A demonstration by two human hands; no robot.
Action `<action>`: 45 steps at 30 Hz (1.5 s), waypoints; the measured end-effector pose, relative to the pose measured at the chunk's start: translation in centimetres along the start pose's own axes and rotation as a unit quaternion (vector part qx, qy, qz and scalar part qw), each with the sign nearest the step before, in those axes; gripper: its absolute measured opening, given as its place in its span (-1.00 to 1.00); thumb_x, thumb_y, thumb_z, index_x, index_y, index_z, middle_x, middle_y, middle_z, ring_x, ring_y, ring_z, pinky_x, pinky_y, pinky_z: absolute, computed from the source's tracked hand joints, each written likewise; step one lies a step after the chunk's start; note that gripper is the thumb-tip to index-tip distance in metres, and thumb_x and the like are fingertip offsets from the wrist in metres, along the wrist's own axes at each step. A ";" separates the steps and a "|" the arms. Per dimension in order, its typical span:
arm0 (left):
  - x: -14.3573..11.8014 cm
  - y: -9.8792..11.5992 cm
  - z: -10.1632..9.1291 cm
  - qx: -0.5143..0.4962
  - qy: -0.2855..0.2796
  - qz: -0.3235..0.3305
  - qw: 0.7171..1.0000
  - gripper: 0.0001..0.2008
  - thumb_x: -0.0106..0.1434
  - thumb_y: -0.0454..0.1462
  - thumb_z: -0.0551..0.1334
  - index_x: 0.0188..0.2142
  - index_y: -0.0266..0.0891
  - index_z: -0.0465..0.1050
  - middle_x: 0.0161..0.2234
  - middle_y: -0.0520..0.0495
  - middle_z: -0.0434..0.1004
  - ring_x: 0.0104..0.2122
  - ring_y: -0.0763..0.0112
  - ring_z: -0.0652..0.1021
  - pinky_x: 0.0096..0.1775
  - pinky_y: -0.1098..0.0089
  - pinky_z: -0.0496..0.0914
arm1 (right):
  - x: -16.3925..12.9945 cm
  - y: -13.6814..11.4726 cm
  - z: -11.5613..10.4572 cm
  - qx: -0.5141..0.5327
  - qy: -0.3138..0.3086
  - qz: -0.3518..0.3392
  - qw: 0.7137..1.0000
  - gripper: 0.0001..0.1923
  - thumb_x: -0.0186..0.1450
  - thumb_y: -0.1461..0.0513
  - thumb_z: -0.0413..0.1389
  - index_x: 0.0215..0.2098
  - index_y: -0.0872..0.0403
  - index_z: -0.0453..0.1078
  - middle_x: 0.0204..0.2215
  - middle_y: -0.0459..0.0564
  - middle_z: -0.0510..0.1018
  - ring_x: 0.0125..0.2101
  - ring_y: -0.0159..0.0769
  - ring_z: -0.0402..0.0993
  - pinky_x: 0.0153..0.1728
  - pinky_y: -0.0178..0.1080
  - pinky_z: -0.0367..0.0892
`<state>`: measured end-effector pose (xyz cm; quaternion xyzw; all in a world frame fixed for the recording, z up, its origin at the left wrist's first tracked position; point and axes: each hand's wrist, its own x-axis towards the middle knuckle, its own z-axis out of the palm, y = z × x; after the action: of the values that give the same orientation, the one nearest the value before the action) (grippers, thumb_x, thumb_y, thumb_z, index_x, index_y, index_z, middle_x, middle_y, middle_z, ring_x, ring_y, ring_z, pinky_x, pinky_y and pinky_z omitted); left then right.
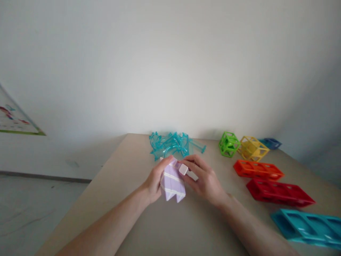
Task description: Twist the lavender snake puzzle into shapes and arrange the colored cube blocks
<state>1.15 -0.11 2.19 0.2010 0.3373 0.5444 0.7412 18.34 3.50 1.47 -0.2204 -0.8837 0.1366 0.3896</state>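
Observation:
Over the middle of the table, my left hand (pixel 156 181) is closed around a lavender plastic piece with white stripes (pixel 174 185). Two pointed notched ends of that piece face down toward me. From the other side, my right hand (pixel 205 177) pinches a small pale pink block (pixel 183 169) between thumb and fingers. The block sits against the upper right of the striped piece; whether the two are joined I cannot tell. Just behind my hands lies a heap of clear turquoise plastic pieces (pixel 170 144).
At right stand a green frame cube (pixel 229 144), a yellow frame block (pixel 253 148) and a dark blue piece (pixel 271 143). Nearer are long orange (pixel 258 170), red (pixel 279 193) and teal (pixel 309 225) blocks. A white wall (pixel 170 71) bounds the table (pixel 119 170) behind.

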 end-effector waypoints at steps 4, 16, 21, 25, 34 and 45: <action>-0.3 0.8 -0.2 -0.007 -0.052 -0.099 0.994 -0.57 0.18 0.02 0.19 -0.38 -0.38 0.46 -0.50 -0.16 0.53 -0.53 0.29 0.53 -0.37 0.32 0.36 | 0.5 -0.1 -0.6 -0.008 -0.045 -0.039 0.998 -0.72 0.34 0.26 0.06 0.03 0.05 0.35 -0.16 0.13 0.44 -0.18 -0.16 0.42 -0.17 -0.15 0.41; -0.7 1.5 -0.7 0.035 -0.161 -0.222 0.961 -0.42 0.16 0.14 0.09 -0.27 -0.39 0.48 -0.40 -0.28 0.57 -0.43 0.08 0.59 -0.32 0.17 0.42 | 0.6 -1.1 -2.2 0.008 -0.109 -0.073 0.991 -0.78 0.33 0.20 0.10 -0.09 0.10 0.43 -0.27 0.09 0.48 -0.27 -0.21 0.42 -0.26 -0.21 0.37; -1.2 2.6 -0.1 -0.002 -0.094 -0.094 0.991 -0.41 0.13 0.11 0.13 -0.15 -0.37 0.50 -0.28 -0.31 0.59 -0.27 0.00 0.58 -0.18 0.09 0.41 | 0.3 -0.5 -1.5 0.025 0.077 0.024 0.996 -0.77 0.26 0.20 0.17 -0.10 0.03 0.43 -0.29 0.04 0.50 -0.29 -0.23 0.46 -0.25 -0.21 0.39; -1.3 2.6 0.0 0.012 -0.061 -0.008 0.998 -0.46 0.12 0.01 0.17 -0.09 -0.40 0.48 -0.28 -0.31 0.59 -0.24 -0.02 0.58 -0.15 0.09 0.40 | 0.1 -0.7 -0.5 0.037 0.128 0.099 0.986 -0.77 0.25 0.23 0.17 -0.11 0.01 0.42 -0.24 0.04 0.52 -0.25 -0.21 0.46 -0.25 -0.20 0.41; -1.1 1.1 -0.5 0.183 -0.080 0.122 0.972 -0.32 0.02 0.01 0.30 0.07 -0.34 0.36 -0.25 -0.25 0.55 -0.34 0.16 0.52 -0.31 0.28 0.35 | 0.6 -0.9 0.5 0.350 0.099 0.329 0.872 -0.67 0.23 0.03 0.18 -0.27 0.16 0.49 -0.55 -0.03 0.52 -0.56 -0.33 0.43 -0.53 -0.28 0.38; -1.8 1.1 0.0 0.500 -0.107 0.389 0.766 -0.50 -0.02 -0.32 0.33 -0.02 -0.27 0.46 -0.05 -0.23 0.40 0.03 0.05 0.38 0.10 0.21 0.22 | 0.0 -2.6 2.1 0.310 0.073 0.357 0.878 -0.56 0.27 -0.09 0.06 -0.46 0.12 0.33 -0.67 -0.10 0.43 -0.74 -0.40 0.32 -0.72 -0.37 0.22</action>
<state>0.04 -1.46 3.46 0.7143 0.3730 0.5153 0.2917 16.05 1.09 1.17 -0.3983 -0.6264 0.5168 0.4265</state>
